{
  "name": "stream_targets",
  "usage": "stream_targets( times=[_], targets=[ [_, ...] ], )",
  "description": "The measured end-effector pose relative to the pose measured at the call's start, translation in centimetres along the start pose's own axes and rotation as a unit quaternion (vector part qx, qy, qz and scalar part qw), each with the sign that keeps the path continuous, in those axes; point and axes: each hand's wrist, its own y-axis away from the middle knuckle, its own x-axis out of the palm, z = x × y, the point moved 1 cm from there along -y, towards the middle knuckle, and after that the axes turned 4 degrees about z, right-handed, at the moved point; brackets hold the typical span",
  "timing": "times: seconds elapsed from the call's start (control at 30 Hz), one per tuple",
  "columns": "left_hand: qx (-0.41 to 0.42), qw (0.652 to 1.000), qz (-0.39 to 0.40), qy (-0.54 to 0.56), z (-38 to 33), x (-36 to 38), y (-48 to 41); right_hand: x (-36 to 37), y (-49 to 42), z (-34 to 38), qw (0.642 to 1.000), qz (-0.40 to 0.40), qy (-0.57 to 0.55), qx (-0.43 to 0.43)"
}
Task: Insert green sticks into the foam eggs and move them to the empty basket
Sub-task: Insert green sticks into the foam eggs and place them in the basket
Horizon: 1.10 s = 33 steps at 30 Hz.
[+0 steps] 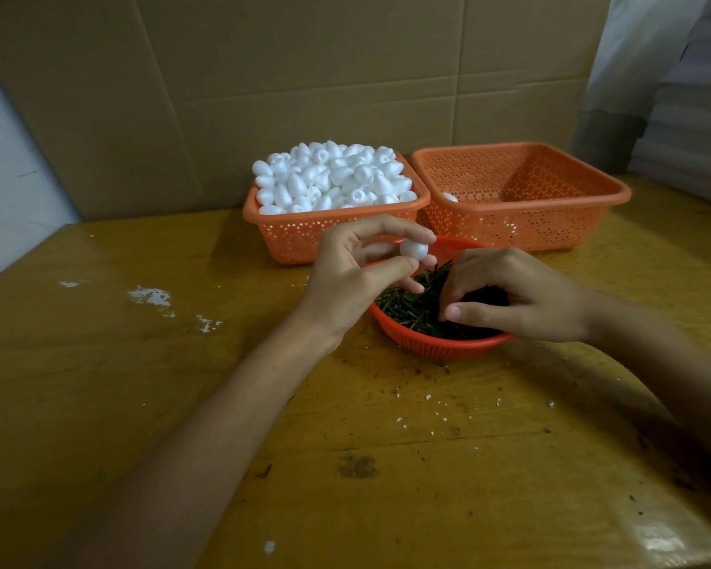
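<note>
Worn wooden table [140, 404], cardboard sheet [304, 76] behind, white crumbs [150, 296] scattered

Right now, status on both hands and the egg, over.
Left hand pinches a foam egg over the round basket. Right hand in the green sticks, fingers curled; hold unclear. No stick visible in the egg. Nothing blocking the right square basket.

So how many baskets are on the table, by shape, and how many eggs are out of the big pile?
Square baskets: 2, one heaped full, one nearly empty
Round basket of green sticks: 1
Eggs out of the pile: 2, one in the left hand, one in the nearly empty basket
Total: 5
</note>
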Motion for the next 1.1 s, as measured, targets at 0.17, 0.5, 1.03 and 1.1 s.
stream_targets(
  times=[0.17,0.5,1.03,1.1],
  targets=[
    [0.000,1.000,0.000,0.000,0.05,0.05,0.00,-0.05,0.01,0.11,1.000,-0.001,0.002,-0.004],
    [0.005,1.000,0.001,0.001,0.02,0.06,-0.04,-0.12,0.01,0.22,1.000,0.001,0.002,0.002],
    [-0.007,0.997,0.008,0.073,0.12,-0.01,-0.26,-0.16,0.04,0.25,1.000,0.000,0.001,0.002],
    [-0.009,0.997,0.007,0.077,0.14,-0.02,-0.26,-0.15,0.05,0.23,1.000,0.000,0.001,0.002]
  ],
)
